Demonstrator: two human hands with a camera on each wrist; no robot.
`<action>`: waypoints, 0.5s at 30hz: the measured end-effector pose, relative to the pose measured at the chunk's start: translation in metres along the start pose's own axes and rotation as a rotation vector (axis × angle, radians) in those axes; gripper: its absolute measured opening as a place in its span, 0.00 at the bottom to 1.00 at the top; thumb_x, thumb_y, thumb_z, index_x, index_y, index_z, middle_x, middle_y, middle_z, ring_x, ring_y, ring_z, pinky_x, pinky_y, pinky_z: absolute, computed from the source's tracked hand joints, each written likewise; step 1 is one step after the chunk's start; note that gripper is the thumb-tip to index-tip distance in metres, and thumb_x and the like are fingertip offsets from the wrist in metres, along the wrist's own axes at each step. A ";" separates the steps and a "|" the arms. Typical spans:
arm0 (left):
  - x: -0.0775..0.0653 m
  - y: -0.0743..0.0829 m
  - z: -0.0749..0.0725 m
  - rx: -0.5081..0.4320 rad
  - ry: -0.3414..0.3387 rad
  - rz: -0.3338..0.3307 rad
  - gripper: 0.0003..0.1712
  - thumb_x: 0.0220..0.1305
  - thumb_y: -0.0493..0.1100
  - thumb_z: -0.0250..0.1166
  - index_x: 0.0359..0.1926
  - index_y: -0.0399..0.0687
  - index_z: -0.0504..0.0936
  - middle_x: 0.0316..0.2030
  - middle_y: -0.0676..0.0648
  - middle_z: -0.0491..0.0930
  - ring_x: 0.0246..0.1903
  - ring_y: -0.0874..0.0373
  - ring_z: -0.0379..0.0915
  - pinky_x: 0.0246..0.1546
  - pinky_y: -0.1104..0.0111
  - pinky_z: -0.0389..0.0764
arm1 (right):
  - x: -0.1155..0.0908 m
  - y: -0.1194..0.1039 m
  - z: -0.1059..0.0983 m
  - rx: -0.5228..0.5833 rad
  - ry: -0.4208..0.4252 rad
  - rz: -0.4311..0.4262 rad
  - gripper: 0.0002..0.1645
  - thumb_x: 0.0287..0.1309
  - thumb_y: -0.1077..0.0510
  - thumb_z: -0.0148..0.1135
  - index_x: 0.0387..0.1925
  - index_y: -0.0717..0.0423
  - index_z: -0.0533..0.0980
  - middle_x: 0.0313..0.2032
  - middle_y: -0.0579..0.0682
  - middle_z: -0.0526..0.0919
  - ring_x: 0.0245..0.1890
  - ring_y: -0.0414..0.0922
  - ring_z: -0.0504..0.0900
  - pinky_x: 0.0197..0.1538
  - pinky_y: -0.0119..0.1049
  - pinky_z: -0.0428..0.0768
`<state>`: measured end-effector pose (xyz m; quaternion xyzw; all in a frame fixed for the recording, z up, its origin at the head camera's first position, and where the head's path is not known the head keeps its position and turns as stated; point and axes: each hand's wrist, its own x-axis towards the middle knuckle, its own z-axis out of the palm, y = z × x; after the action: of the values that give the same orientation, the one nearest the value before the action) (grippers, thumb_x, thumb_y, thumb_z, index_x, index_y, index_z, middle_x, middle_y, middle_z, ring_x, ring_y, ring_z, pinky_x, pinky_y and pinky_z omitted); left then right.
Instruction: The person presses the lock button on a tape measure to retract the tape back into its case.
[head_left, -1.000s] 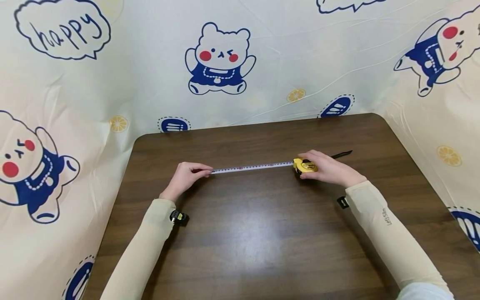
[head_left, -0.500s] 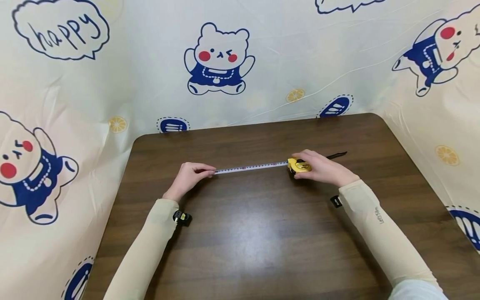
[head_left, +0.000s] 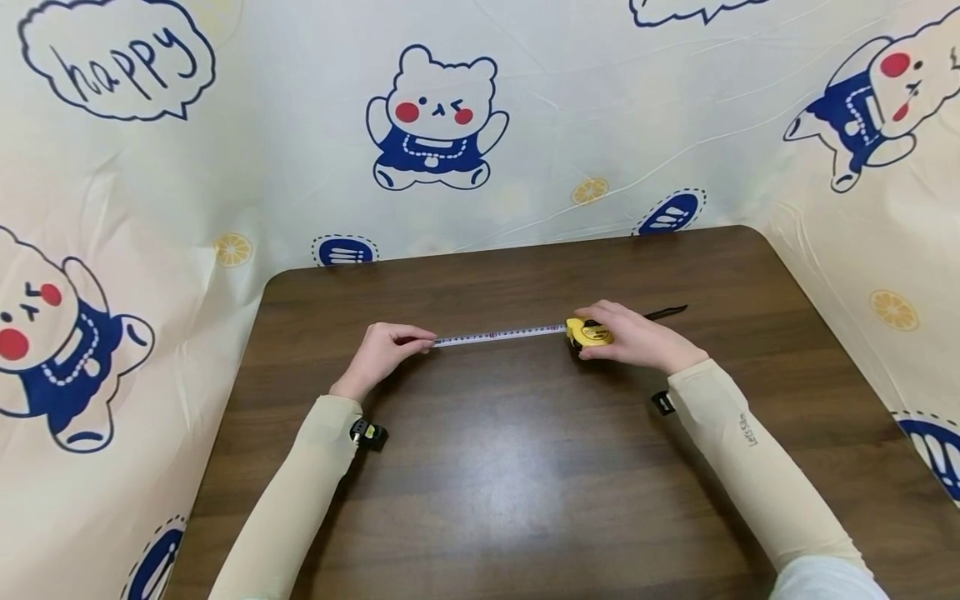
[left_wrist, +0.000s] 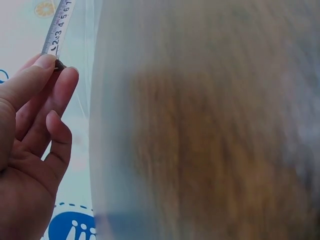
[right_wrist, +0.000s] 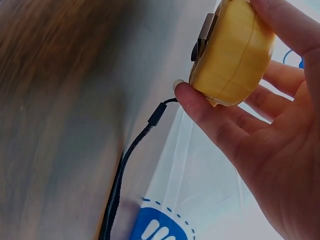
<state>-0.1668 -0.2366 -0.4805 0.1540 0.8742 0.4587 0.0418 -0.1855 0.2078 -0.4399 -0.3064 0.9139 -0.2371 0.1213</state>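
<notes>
My right hand grips the yellow case of a tape measure above the table's middle right. From the case a white measuring blade runs straight left. My left hand pinches the blade's end between thumb and fingertips. In the left wrist view the blade shows its low numbers beside the thumb, with a bit of the dark end hook visible. The right wrist view shows the case between thumb and fingers. A black wrist strap hangs from it and trails right in the head view.
A brown wooden table with rounded far corners lies under both hands. Behind and beside it hangs a pale printed cloth with cartoon bears. Each wrist carries a small black camera, such as the left one.
My right hand has moved left with the tape measure case, and the exposed blade has become shorter. My left hand has shifted slightly right, still pinching the blade's end.
</notes>
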 end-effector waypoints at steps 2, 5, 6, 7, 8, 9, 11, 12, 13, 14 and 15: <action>0.001 0.001 0.001 0.003 -0.002 0.000 0.08 0.67 0.44 0.73 0.45 0.51 0.93 0.41 0.50 0.91 0.41 0.57 0.87 0.45 0.75 0.82 | 0.001 -0.001 0.001 -0.003 0.000 -0.005 0.44 0.63 0.46 0.75 0.72 0.62 0.70 0.64 0.61 0.76 0.62 0.56 0.75 0.66 0.57 0.75; 0.003 0.002 0.002 0.002 -0.007 -0.001 0.08 0.67 0.43 0.73 0.45 0.50 0.93 0.40 0.50 0.91 0.40 0.57 0.87 0.45 0.75 0.82 | 0.003 -0.002 0.003 -0.005 0.001 -0.011 0.44 0.63 0.46 0.75 0.72 0.63 0.69 0.64 0.61 0.76 0.62 0.57 0.75 0.66 0.58 0.74; 0.003 0.003 0.003 -0.002 -0.010 -0.001 0.08 0.68 0.42 0.73 0.46 0.50 0.93 0.40 0.50 0.91 0.40 0.57 0.87 0.45 0.75 0.82 | 0.004 -0.002 0.004 -0.006 -0.001 -0.010 0.44 0.63 0.45 0.74 0.72 0.63 0.70 0.64 0.61 0.76 0.61 0.56 0.75 0.66 0.57 0.75; 0.004 0.003 0.003 -0.006 -0.013 -0.002 0.08 0.68 0.42 0.73 0.46 0.49 0.93 0.40 0.50 0.91 0.39 0.57 0.87 0.45 0.75 0.82 | 0.004 -0.003 0.004 -0.005 -0.001 -0.013 0.44 0.63 0.45 0.75 0.72 0.63 0.70 0.64 0.61 0.76 0.61 0.56 0.76 0.65 0.57 0.75; 0.004 0.003 0.004 -0.008 -0.015 -0.001 0.08 0.68 0.42 0.73 0.46 0.49 0.93 0.40 0.49 0.91 0.39 0.57 0.88 0.45 0.75 0.82 | 0.005 -0.003 0.004 -0.006 -0.001 -0.015 0.44 0.63 0.45 0.74 0.72 0.63 0.70 0.64 0.61 0.76 0.61 0.56 0.76 0.65 0.57 0.75; 0.004 0.003 0.004 -0.013 -0.016 -0.003 0.08 0.68 0.42 0.73 0.46 0.49 0.93 0.39 0.49 0.91 0.38 0.57 0.88 0.45 0.75 0.82 | 0.006 -0.004 0.005 -0.002 -0.002 -0.012 0.44 0.63 0.45 0.74 0.72 0.62 0.70 0.64 0.60 0.77 0.60 0.55 0.76 0.65 0.56 0.75; 0.004 0.004 0.005 -0.020 -0.019 -0.004 0.08 0.68 0.42 0.73 0.46 0.48 0.93 0.39 0.49 0.91 0.38 0.57 0.88 0.44 0.75 0.82 | 0.006 -0.005 0.005 0.000 -0.003 -0.014 0.43 0.63 0.45 0.74 0.72 0.62 0.70 0.63 0.60 0.77 0.60 0.55 0.76 0.65 0.56 0.75; 0.005 0.004 0.005 -0.022 -0.019 -0.003 0.09 0.68 0.42 0.73 0.46 0.48 0.93 0.39 0.49 0.91 0.38 0.57 0.88 0.44 0.76 0.82 | 0.007 -0.006 0.005 0.001 -0.003 -0.014 0.43 0.63 0.45 0.74 0.72 0.62 0.70 0.63 0.60 0.77 0.60 0.55 0.76 0.65 0.56 0.75; 0.005 0.004 0.005 -0.024 -0.018 -0.002 0.09 0.68 0.42 0.73 0.46 0.48 0.93 0.39 0.49 0.91 0.38 0.57 0.88 0.44 0.76 0.82 | 0.007 -0.007 0.005 0.003 -0.002 -0.015 0.43 0.63 0.45 0.74 0.72 0.62 0.70 0.63 0.60 0.77 0.60 0.55 0.76 0.65 0.56 0.75; 0.005 0.005 0.006 -0.026 -0.017 -0.002 0.09 0.68 0.41 0.73 0.46 0.48 0.93 0.39 0.49 0.91 0.38 0.57 0.88 0.44 0.75 0.82 | 0.007 -0.007 0.005 0.001 -0.003 -0.015 0.43 0.63 0.45 0.74 0.72 0.62 0.70 0.63 0.60 0.77 0.60 0.55 0.76 0.65 0.56 0.75; 0.005 0.006 0.006 -0.029 -0.017 -0.003 0.09 0.68 0.41 0.73 0.46 0.47 0.93 0.39 0.49 0.91 0.38 0.57 0.88 0.44 0.75 0.83 | 0.008 -0.008 0.005 0.001 -0.004 -0.016 0.43 0.63 0.45 0.74 0.71 0.62 0.70 0.63 0.60 0.77 0.60 0.55 0.76 0.65 0.56 0.75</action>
<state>-0.1691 -0.2274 -0.4791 0.1558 0.8672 0.4701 0.0523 -0.1857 0.1958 -0.4412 -0.3141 0.9111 -0.2380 0.1213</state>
